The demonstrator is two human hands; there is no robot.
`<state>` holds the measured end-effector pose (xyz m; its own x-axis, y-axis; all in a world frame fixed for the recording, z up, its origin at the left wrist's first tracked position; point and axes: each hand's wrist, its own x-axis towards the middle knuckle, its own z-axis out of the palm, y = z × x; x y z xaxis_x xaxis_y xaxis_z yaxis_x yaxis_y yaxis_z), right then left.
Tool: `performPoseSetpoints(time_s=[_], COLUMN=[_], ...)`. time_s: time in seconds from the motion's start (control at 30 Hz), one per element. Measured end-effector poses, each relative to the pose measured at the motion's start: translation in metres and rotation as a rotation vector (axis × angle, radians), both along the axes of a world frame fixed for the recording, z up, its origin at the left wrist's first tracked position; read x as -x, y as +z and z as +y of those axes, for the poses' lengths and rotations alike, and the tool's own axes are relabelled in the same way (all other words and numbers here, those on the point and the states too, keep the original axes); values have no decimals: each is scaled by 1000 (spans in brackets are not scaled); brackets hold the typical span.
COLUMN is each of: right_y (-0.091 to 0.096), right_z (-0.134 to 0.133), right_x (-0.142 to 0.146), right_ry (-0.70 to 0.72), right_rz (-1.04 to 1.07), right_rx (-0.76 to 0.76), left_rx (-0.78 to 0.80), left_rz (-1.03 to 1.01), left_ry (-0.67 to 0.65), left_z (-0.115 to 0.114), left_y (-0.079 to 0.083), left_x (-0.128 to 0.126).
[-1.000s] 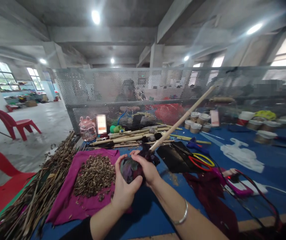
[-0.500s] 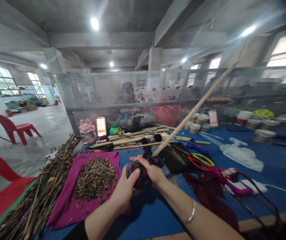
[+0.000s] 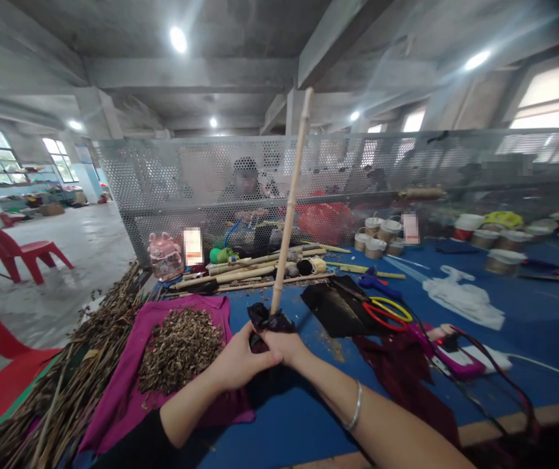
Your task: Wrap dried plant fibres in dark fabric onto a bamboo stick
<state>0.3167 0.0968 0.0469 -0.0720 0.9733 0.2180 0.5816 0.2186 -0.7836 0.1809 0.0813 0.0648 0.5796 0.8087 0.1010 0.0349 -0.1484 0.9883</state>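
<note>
A dark cloth bundle [image 3: 261,316] is clasped between my two hands above the blue tabletop. Out of its gathered top stands a long bamboo stick [image 3: 290,202], nearly upright and leaning a little right. My left hand [image 3: 238,363] wraps the bundle's left side. Round the neck of the cloth, just below the stick, closes my right hand [image 3: 285,348]; the thumbs meet in front. What lies inside the bundle is hidden. Close by on the left, a heap of dried plant bits [image 3: 182,352] rests on a magenta cloth [image 3: 113,404].
Dried stalks [image 3: 64,365] lie along the left edge. Behind are bamboo pieces [image 3: 240,273] and a perforated metal screen [image 3: 186,176], a person beyond it. To the right lie black fabric [image 3: 331,306], scissors with red and yellow handles [image 3: 387,312], a power strip [image 3: 470,361] and lidded tubs [image 3: 374,246].
The bamboo stick has swung from a strong rightward lean to nearly upright. Both hands have shifted slightly down and left with the bundle, and the thumbs have come together in front.
</note>
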Motion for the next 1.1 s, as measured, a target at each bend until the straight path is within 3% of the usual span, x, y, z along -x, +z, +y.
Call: performPoseSetpoints(time_s=[0.1,0.23,0.33,0.5,0.6,0.67,0.77,0.83,0.97,1.03,1.1], right_y=[14,27,20,1,11,29,58,72,83,80,75], right_z=[7,18,20,15,17,18,14,8,-3,-4,-1], right_x=[-5,-15,-15,-9,-11,-12,-10,-4,7,8,6], right_ry=[-72,-43,-59,-161,-118,-65,57,124,144,95,12], right_rz=[-52,46,132,297,419,631,931,1004,1067,1023,943], right_rx=[4,-16,-6,-7,94,281,635,751,655,591,572], left_rx=[12,60,-18,-101,-40,-9,-199,-428,-712,-705,-574], left_rz=[14,-43,-142,87,-12,-103,-72,9,130,157,149], left_ry=[55,184,152,271,161,37,95,200,310,274,170], left_z=[7,14,15,16,19,20,19,17,13,11,5], left_y=[-3,-10,-15,-19,-20,-18,-9,-1,15,17,14], left_x=[1,-5,-10,-10,-3,5,18,25,34,37,37])
